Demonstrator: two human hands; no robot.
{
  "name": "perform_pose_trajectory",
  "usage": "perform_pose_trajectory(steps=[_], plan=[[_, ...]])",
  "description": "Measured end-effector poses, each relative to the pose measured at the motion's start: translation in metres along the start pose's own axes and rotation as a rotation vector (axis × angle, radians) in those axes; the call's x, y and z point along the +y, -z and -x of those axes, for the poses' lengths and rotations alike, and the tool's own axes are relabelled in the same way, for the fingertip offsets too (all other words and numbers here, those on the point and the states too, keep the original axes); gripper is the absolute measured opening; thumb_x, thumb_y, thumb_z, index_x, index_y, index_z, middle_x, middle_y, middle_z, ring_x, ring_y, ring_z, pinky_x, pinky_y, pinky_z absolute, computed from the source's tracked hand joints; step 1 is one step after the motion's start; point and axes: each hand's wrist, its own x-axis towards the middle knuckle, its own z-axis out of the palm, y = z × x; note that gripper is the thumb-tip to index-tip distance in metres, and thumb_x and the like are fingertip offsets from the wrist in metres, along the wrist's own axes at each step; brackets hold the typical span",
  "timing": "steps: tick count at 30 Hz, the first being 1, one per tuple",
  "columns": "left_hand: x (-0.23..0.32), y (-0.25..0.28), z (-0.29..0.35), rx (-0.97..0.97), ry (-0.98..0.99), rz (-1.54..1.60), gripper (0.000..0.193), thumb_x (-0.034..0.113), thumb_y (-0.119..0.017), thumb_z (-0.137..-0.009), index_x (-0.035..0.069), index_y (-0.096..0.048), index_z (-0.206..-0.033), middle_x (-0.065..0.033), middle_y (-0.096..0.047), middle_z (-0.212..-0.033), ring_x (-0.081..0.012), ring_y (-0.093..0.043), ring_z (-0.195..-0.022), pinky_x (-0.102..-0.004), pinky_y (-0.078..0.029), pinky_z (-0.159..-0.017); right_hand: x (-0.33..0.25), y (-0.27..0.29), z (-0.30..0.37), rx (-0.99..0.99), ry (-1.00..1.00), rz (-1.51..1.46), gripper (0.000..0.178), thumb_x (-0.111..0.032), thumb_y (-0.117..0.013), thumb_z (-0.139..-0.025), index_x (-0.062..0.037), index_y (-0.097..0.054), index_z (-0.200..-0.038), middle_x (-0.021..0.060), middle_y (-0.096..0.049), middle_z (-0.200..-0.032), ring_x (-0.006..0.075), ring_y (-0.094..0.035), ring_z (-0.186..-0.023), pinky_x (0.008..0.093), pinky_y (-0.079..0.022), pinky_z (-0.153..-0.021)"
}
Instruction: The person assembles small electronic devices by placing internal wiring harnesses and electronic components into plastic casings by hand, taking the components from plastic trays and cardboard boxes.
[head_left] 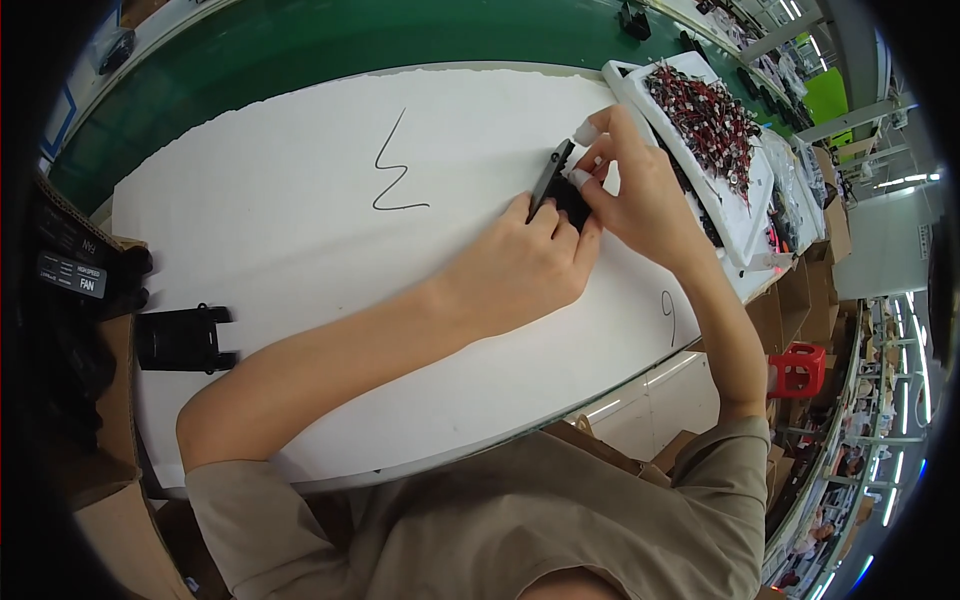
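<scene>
My left hand (pixel 535 258) is closed around a black plastic housing (pixel 549 182), tilted up off the white paper (pixel 300 240). Part of the housing is hidden behind the fingers. My right hand (pixel 640 185) is at the housing's upper right side, with white covers on some fingertips. Its thumb and a finger pinch together there, while the index finger is raised a little apart. Whatever lies between those tips is too small to make out. Another black housing (pixel 178 340) lies flat at the paper's left end.
A white foam tray (pixel 735 215) with a heap of small red-and-black wired parts stands at the right. A cardboard box (pixel 120 400) of black parts is at the left edge. Beyond the paper runs a green surface (pixel 330 45). A red stool (pixel 798 370) stands at the right.
</scene>
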Motion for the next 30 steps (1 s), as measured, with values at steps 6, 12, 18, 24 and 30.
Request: perform_pose_trajectory(steps=[6,12,18,24,30], plan=[[-0.002,0.002,0.000,-0.009,0.007,0.027,0.029,0.008,-0.058,-0.067,-0.003,-0.059,-0.094,-0.0121,-0.059,-0.076,-0.0212,-0.057,-0.074,-0.0303,-0.048,-0.069,0.004,-0.001,-0.001,-0.004,0.062,0.024,0.036,0.005,-0.059,-0.070,-0.0024,-0.041,-0.100,0.0124,-0.059,-0.076,0.0249,-0.060,-0.074,0.0337,-0.046,-0.067],[-0.005,0.003,-0.009,0.079,-0.035,-0.202,0.030,0.007,-0.057,-0.068,0.000,-0.061,-0.097,-0.0104,-0.059,-0.074,-0.0212,-0.058,-0.073,-0.0301,-0.047,-0.058,0.018,0.002,0.006,0.247,0.137,0.099,0.041,-0.003,-0.064,-0.069,-0.0046,-0.045,-0.105,0.0113,-0.061,-0.078,0.0254,-0.059,-0.077,0.0329,-0.039,-0.076],[-0.086,-0.047,-0.078,0.001,0.138,-0.161,0.027,0.006,-0.055,-0.073,0.003,-0.061,-0.099,-0.0096,-0.062,-0.072,-0.0226,-0.061,-0.079,-0.0340,-0.047,-0.059,0.041,0.017,0.013,0.712,0.072,-0.078,0.037,-0.008,-0.068,-0.072,-0.0015,-0.048,-0.103,0.0082,-0.060,-0.081,0.0210,-0.058,-0.079,0.0306,-0.043,-0.072],[-0.189,-0.129,-0.143,-0.136,0.585,-0.254,0.017,0.013,-0.053,-0.080,0.011,-0.067,-0.089,-0.0128,-0.065,-0.077,-0.0282,-0.062,-0.077,-0.0528,-0.033,-0.092,0.036,0.020,0.025,0.515,0.086,-0.183,0.021,0.000,-0.063,-0.069,-0.0009,-0.055,-0.088,0.0103,-0.056,-0.078,0.0233,-0.056,-0.074,0.0307,-0.045,-0.066],[-0.225,-0.144,-0.151,-0.084,0.614,-0.146,0.025,0.011,-0.055,-0.078,0.011,-0.063,-0.102,-0.0151,-0.052,-0.119,-0.0283,-0.043,-0.118,-0.0613,-0.020,-0.100,0.040,0.018,0.025,0.438,0.192,-0.226,0.023,0.004,-0.062,-0.064,-0.0006,-0.057,-0.086,0.0084,-0.053,-0.076,0.0189,-0.053,-0.066,0.0272,-0.043,-0.058]])
